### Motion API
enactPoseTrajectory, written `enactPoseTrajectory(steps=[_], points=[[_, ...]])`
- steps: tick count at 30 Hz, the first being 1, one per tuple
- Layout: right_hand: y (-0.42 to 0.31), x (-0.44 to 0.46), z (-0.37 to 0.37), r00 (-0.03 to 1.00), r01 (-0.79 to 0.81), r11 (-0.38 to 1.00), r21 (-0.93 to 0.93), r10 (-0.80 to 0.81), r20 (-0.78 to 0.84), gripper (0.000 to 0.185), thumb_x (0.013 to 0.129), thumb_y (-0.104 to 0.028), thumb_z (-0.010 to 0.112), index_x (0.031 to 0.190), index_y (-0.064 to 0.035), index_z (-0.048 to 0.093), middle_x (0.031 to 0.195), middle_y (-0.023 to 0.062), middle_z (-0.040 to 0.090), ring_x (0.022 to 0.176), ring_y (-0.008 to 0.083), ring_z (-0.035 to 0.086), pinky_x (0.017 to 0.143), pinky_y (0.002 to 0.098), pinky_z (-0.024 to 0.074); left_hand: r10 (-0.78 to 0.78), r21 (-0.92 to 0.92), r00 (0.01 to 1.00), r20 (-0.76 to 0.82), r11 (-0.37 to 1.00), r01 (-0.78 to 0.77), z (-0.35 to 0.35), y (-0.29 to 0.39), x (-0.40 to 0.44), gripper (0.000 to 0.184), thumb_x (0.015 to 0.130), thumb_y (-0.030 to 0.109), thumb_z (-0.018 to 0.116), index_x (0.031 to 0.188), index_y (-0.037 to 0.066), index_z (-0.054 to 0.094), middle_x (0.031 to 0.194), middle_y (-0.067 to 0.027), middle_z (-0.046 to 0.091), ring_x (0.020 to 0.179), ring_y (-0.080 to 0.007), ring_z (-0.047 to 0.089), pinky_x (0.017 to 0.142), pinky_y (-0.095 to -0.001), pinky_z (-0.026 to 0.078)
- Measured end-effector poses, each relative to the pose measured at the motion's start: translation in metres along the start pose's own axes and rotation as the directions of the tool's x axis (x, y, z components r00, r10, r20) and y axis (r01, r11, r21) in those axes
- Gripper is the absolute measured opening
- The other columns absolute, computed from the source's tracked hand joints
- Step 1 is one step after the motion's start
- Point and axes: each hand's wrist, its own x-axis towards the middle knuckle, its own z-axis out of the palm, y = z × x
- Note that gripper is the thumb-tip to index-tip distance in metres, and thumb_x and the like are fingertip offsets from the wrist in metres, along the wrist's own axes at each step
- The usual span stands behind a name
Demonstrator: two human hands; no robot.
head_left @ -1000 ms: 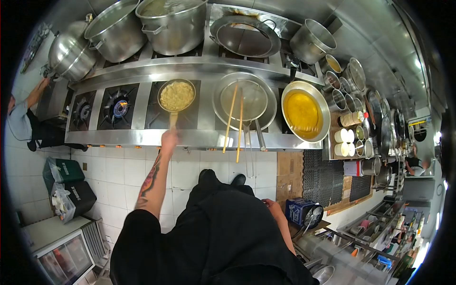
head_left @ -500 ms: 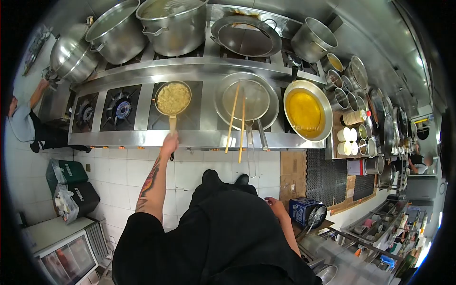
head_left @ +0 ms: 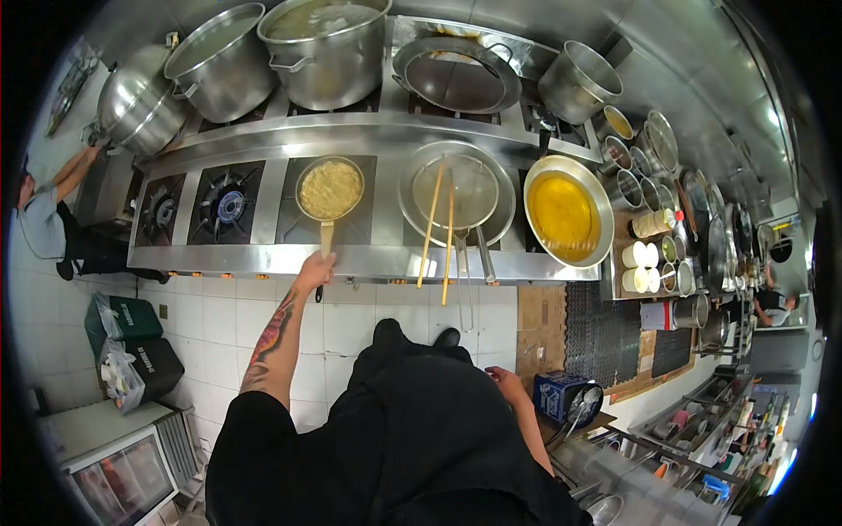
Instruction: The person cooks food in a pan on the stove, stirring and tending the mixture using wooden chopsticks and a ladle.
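Observation:
My left hand (head_left: pixel 314 272) is wrapped round the pale handle of a small frying pan (head_left: pixel 327 225). A pale yellow, lumpy food (head_left: pixel 331 189) fills the pan, which sits over a burner on the stove. My right hand (head_left: pixel 506 383) hangs low by my right side, away from the stove, partly hidden by my body; its visible fingers are loosely apart and I see nothing in them. Right of the frying pan, a long-handled strainer (head_left: pixel 456 188) rests on a wide bowl, with two long wooden chopsticks (head_left: pixel 450 232) across it.
A wide pan of yellow oil (head_left: pixel 563 215) sits at the stove's right end. Tall stockpots (head_left: pixel 329 70) stand along the back. To the left is a lit burner (head_left: pixel 230 207). Another person (head_left: pixel 48 232) is at the far left. Seasoning containers (head_left: pixel 638 267) stand at the right.
The frying pan has shifted slightly right and toward me with my left hand on its handle. The other person's arms at the far left have moved. My right hand stays low.

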Motion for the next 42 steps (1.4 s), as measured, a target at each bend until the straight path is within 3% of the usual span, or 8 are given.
enactPoseTrajectory(steps=[4, 11, 16, 19, 31, 42], points=[[-0.005, 0.001, 0.003, 0.998, -0.025, 1.000, 0.001, 0.025, -0.051, 0.049, 0.098, -0.049, 0.064, 0.124, -0.0095, 0.073, 0.109, 0.0211, 0.075, 0.103, 0.0360, 0.072, 0.090, 0.0413, 0.0558, 0.000, -0.142, 0.983, -0.184, 0.989, -0.027, -0.006, -0.008, -0.008, 0.034, 0.104, 0.040, 0.062, 0.094, 0.008, 0.055, 0.068, -0.0012, 0.056, 0.056, -0.0110, 0.054, 0.051, -0.0265, 0.047], [0.002, -0.004, 0.009, 1.000, -0.012, 1.000, 0.012, 0.012, -0.003, 0.049, 0.098, -0.049, 0.064, 0.125, -0.0090, 0.072, 0.109, 0.0209, 0.075, 0.103, 0.0352, 0.073, 0.090, 0.0406, 0.0557, -0.022, -0.069, 0.989, -0.148, 0.998, 0.012, 0.010, 0.009, -0.031, 0.033, 0.105, 0.041, 0.059, 0.091, 0.012, 0.056, 0.072, 0.0019, 0.057, 0.063, -0.0100, 0.057, 0.059, -0.0258, 0.048], [-0.008, -0.008, 0.003, 0.999, 0.014, 0.999, 0.035, -0.013, -0.036, 0.047, 0.098, -0.047, 0.065, 0.126, -0.0091, 0.072, 0.106, 0.0207, 0.075, 0.101, 0.0356, 0.073, 0.089, 0.0404, 0.0560, -0.022, -0.173, 0.986, -0.163, 0.985, -0.007, 0.018, -0.004, -0.026, 0.036, 0.104, 0.046, 0.060, 0.100, 0.010, 0.057, 0.075, -0.0001, 0.060, 0.063, -0.0097, 0.059, 0.057, -0.0254, 0.048], [-0.015, -0.009, -0.002, 1.000, -0.005, 1.000, 0.006, 0.005, -0.020, 0.047, 0.098, -0.047, 0.064, 0.126, -0.0088, 0.072, 0.107, 0.0214, 0.075, 0.102, 0.0361, 0.073, 0.089, 0.0403, 0.0561, -0.015, -0.138, 0.986, -0.166, 0.990, -0.008, 0.026, -0.001, -0.034, 0.035, 0.104, 0.046, 0.061, 0.102, 0.010, 0.058, 0.076, 0.0002, 0.061, 0.066, -0.0097, 0.060, 0.059, -0.0258, 0.049], [-0.009, 0.002, 0.000, 0.999, 0.033, 0.996, -0.078, -0.033, -0.001, 0.047, 0.099, -0.047, 0.064, 0.126, -0.0091, 0.071, 0.113, 0.0214, 0.074, 0.106, 0.0370, 0.071, 0.091, 0.0419, 0.0559, -0.028, -0.209, 0.977, -0.209, 0.978, -0.016, 0.035, -0.015, -0.045, 0.032, 0.104, 0.042, 0.061, 0.105, 0.011, 0.060, 0.081, 0.0004, 0.064, 0.072, -0.0095, 0.063, 0.064, -0.0257, 0.051], [-0.014, 0.001, 0.001, 1.000, 0.016, 1.000, -0.020, -0.016, 0.000, 0.046, 0.098, -0.046, 0.065, 0.123, -0.0085, 0.072, 0.114, 0.0204, 0.074, 0.105, 0.0368, 0.072, 0.091, 0.0419, 0.0564, -0.028, -0.259, 0.974, -0.226, 0.965, -0.032, 0.050, -0.016, -0.058, 0.030, 0.104, 0.042, 0.062, 0.101, 0.012, 0.059, 0.080, 0.0009, 0.064, 0.070, -0.0092, 0.063, 0.063, -0.0249, 0.051]])
